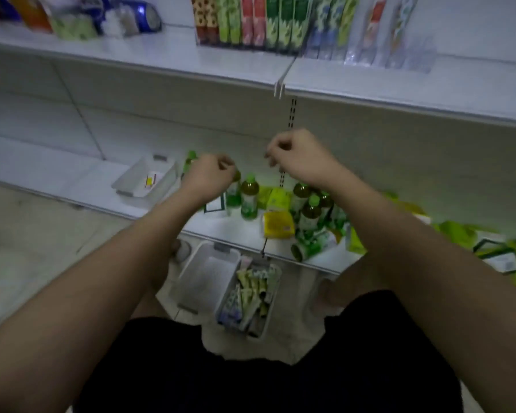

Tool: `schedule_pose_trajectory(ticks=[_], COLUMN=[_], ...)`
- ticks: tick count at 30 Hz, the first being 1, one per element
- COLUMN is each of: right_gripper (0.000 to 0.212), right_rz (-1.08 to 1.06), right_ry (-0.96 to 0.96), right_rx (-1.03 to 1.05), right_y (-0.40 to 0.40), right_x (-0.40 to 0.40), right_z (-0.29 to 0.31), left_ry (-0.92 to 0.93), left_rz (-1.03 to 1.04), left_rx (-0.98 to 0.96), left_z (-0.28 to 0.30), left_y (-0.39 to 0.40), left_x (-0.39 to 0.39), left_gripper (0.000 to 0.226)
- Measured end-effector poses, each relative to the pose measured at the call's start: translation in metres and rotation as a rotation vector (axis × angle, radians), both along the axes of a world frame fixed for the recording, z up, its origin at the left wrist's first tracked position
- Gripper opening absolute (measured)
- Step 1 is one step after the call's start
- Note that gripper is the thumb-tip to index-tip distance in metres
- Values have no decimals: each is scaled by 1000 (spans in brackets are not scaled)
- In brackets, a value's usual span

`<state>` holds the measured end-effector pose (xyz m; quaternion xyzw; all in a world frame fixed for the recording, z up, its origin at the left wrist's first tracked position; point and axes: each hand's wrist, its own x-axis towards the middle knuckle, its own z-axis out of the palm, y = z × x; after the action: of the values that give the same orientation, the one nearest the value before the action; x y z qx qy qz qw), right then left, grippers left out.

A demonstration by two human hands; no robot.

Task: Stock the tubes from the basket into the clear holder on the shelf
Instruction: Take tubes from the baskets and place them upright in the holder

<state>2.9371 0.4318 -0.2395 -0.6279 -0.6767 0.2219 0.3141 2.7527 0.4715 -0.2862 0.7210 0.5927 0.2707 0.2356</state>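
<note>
— Up on the top shelf [149, 59], what is seen?

— Rows of upright tubes [276, 22] are packed side by side in a clear holder [411, 56]. Its right end is seen only as bare, see-through plastic. Further left, some blurred packets and a blue object [143, 14] are stored on the same shelf.

— And where is the basket?

— Down on the floor, between the person's knees, a pale basket [191, 281] is placed just in front of the bottom shelf. Its right half is filled with loose tubes [248, 293]; its left half is seen as bare plastic.

— How are the hands held?

— Both are raised in front of the shelf, apart from each other and well above the basket. The left hand [209, 174] is curled loosely into a fist, and nothing is seen in it. The right hand [292, 153] is held a little higher, with fingers curled inward; nothing is made out in it either, though the picture is blurred there.

— What else is set out below?

— On the bottom shelf, green-capped bottles [249, 198] are grouped behind the hands, with yellow packets [279, 223] beside them. A second clear tray [145, 177] is set to the left, with one small item lying inside.
</note>
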Motion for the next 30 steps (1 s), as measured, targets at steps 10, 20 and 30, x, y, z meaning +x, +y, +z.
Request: schedule_pose_trajectory(ticks=[10,20,30], right_gripper=[25,20,19], right_rz=[-65,-255,-258], right_ry=[29,-62,-200], right_rx=[-559,-685,-728], right_y=[-21,-6,27], right_x=[-17,-2,0], right_z=[-241,-342,-401], left_ry=[95,77,-21], left_rz=[122,283,92], left_rx=[-572,-865,-894], left_z=[-226,-323,-369], left_y=[-48,-29,-24], left_x=[-8,3,16], left_gripper=[23,23,54])
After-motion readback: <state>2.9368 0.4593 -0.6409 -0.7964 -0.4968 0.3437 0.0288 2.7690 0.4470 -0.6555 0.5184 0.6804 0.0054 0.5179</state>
